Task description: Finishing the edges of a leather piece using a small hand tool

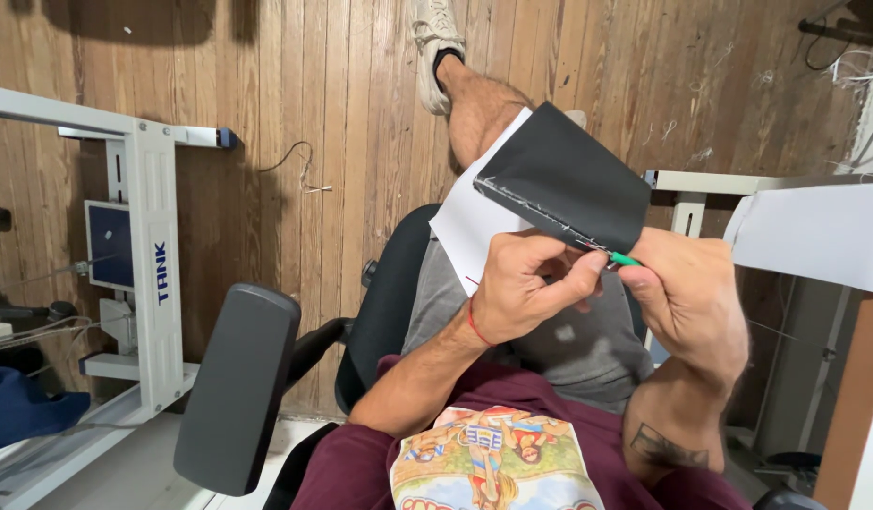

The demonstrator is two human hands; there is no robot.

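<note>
Dark fabric piece (570, 179), folded over a white sheet (472, 227), was held up above the lap, near centre. Left hand (526, 288) pinched its lower stitched edge; right hand (686, 302) gripped a green tool (625, 259) at that seam. Looked light, limp, floppy; best held close by the stitching. Chair armrest (238, 387) stood left.

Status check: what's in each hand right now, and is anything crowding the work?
Left hand pinches dark fabric piece at its stitched edge. Right hand grips small green tool there. White sheet behind; nothing blocking.
</note>
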